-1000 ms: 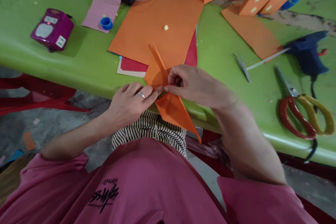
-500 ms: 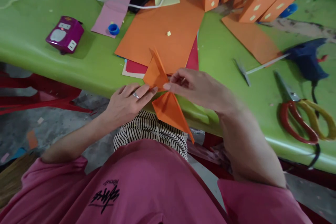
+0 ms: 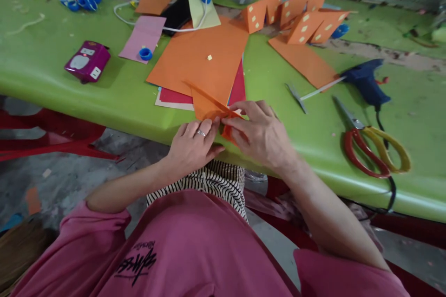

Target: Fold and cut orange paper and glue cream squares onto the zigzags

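Note:
A folded orange paper [image 3: 205,104] lies at the table's near edge, its fold rising as a thin flap. My left hand [image 3: 195,141], with a ring on one finger, presses its fingertips on the paper's lower edge. From the right, my right hand [image 3: 261,132] pinches the paper with thumb and fingers, close beside the left fingertips. Part of the paper is hidden under both hands. Just beyond lies a large orange sheet [image 3: 205,51] with a small pale square on it, on top of red and white sheets.
Scissors [image 3: 365,144], a blue glue gun [image 3: 365,81] and tweezers [image 3: 297,97] lie to the right. Folded orange pieces with pale squares [image 3: 299,30] stand at the back. A purple power adapter [image 3: 88,61] sits at the left, near a pink paper [image 3: 142,35].
The lower orange flap that hung toward my lap is now mostly folded up under my hands. My right hand has closed further over the paper. The view has shifted.

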Tool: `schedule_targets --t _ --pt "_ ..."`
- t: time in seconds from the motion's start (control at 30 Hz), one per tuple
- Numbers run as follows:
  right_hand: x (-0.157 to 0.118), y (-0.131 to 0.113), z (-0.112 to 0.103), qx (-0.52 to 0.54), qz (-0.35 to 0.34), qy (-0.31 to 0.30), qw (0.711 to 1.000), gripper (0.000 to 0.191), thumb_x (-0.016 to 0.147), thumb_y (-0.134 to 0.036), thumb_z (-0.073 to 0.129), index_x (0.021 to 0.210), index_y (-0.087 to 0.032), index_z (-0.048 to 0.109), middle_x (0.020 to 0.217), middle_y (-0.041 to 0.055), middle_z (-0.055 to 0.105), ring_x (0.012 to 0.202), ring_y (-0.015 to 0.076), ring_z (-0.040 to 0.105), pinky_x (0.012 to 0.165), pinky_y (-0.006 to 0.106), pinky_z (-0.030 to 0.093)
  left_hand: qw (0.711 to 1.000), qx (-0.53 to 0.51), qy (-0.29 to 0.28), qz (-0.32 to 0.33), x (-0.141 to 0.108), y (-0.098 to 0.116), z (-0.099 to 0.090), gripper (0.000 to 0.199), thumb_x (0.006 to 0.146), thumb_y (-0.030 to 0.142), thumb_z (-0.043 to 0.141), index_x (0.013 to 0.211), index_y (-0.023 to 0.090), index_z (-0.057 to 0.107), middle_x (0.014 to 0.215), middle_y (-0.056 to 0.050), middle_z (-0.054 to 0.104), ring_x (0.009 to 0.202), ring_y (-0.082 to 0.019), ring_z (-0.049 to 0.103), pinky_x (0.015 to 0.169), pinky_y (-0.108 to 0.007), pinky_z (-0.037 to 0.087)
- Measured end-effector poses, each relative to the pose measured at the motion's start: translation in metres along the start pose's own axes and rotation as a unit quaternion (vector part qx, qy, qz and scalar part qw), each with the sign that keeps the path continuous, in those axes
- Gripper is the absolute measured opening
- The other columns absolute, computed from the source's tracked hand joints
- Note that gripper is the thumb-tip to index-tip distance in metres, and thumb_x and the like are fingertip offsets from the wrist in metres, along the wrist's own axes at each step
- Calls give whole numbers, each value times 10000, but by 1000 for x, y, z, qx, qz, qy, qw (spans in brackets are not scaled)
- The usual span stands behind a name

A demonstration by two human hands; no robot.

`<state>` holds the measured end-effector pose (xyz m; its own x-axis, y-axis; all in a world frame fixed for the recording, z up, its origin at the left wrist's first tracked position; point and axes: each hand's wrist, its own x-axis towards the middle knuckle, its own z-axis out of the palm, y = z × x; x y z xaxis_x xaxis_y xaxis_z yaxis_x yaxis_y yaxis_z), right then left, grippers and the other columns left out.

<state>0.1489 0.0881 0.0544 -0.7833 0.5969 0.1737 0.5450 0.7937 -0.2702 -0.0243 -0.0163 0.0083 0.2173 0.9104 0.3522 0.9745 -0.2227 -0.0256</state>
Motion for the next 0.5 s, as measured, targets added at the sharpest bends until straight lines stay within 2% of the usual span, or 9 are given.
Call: schedule_targets --t 0.3,0.5 --pt "-3 5 9 -27 -17 0 999 385 955 -154 495 1275 -255 684 1240 105 649 1055 266 561 914 426 454 999 10 -23 30 1 -13 -5 652 990 608 457 1388 110 594 1207 -149 686 973 -269 579 799 -390 473" --pt "1 11 14 -70 -57 22 996 341 954 -139 502 1207 -222 714 1146 104 689 999 263 581 828 410 469 997 19 20 76 -13 -33 -10 548 1003 528 500 1372 139 611 1213 -100 719 998 -254 579 801 -389 453"
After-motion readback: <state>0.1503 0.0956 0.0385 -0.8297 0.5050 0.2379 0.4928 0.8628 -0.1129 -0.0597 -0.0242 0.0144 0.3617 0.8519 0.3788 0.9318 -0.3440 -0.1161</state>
